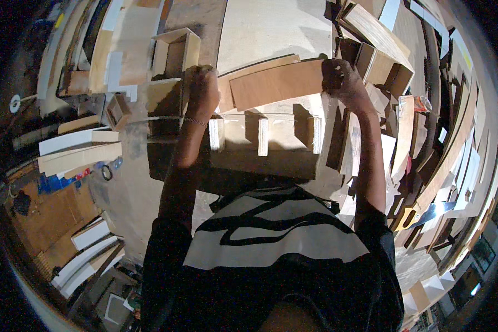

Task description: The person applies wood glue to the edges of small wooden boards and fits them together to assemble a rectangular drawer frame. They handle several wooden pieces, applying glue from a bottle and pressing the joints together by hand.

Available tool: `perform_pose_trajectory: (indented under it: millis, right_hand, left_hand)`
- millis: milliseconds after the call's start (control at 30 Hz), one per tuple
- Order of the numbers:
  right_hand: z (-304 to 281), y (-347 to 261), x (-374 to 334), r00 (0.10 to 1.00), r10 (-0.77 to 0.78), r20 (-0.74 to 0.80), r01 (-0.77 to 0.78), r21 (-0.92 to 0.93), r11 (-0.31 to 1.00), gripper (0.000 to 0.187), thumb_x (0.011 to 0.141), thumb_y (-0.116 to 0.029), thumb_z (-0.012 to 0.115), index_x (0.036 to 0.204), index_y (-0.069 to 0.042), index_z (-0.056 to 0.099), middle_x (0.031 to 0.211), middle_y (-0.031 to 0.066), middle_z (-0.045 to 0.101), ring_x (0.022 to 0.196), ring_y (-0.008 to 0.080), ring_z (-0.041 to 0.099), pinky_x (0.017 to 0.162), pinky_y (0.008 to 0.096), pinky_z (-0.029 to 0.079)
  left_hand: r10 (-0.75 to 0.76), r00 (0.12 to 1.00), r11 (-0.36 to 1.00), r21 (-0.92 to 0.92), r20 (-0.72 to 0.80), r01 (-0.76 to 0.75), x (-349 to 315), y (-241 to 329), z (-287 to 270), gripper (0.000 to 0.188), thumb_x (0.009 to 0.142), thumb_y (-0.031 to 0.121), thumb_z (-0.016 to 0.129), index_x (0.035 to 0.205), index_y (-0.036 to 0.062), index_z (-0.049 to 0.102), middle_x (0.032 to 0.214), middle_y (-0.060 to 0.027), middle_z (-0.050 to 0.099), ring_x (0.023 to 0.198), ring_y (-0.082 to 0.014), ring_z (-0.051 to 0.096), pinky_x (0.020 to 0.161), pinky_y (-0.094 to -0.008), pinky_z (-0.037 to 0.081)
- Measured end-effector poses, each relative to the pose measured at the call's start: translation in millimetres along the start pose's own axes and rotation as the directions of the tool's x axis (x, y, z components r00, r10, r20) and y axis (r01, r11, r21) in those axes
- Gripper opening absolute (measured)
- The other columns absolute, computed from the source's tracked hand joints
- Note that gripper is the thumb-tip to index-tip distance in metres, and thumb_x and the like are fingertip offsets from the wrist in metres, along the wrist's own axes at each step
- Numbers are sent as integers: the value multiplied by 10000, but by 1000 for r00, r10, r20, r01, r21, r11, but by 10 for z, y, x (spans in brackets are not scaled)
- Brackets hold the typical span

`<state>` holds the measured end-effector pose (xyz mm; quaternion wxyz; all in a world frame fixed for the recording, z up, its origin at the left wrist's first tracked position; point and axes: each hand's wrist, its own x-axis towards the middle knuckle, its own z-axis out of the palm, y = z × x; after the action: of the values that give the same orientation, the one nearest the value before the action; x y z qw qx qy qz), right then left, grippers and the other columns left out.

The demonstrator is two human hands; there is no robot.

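Positioning step, apparently: my right hand grips the reddish-brown rectangular plywood panel beyond the pale, divided wooden frame; my left hand's hold is unclear. Next move likely requires alignment.

You are in what looks like a woodworking workshop: loose boards lie heaped along your right, a yellow-handled handsaw among them, with open wooden boxes farther ahead and pale wood strips grouped at your left.

On my feed, a wooden work surface carries a pale plywood sheet and, left of it, an open wooden box.
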<state>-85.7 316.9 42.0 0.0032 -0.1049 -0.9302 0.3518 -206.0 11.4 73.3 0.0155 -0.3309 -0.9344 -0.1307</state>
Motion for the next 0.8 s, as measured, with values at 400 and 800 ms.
perform_pose_trajectory:
  millis: [400,800]
  right_hand:
    - [-563,-29,-62,898,380,-222,-32,829,559,244,786,-168,621,964,-6,584,742,56,600,579,125,547,496,237,434]
    - [-24,-697,-521,974,197,-108,-86,628,774,387,886,-287,485,1145,-3,525,1044,92,589,968,144,521,850,309,422]
  left_hand:
    - [-186,982,900,-396,35,185,-12,-90,-148,165,760,12,462,809,-13,618,761,-174,616,757,-276,601,685,-344,453]
    - [-158,987,892,-430,-11,138,-328,143,-339,170,721,-65,474,805,6,604,795,-149,594,772,-290,585,688,-334,446]
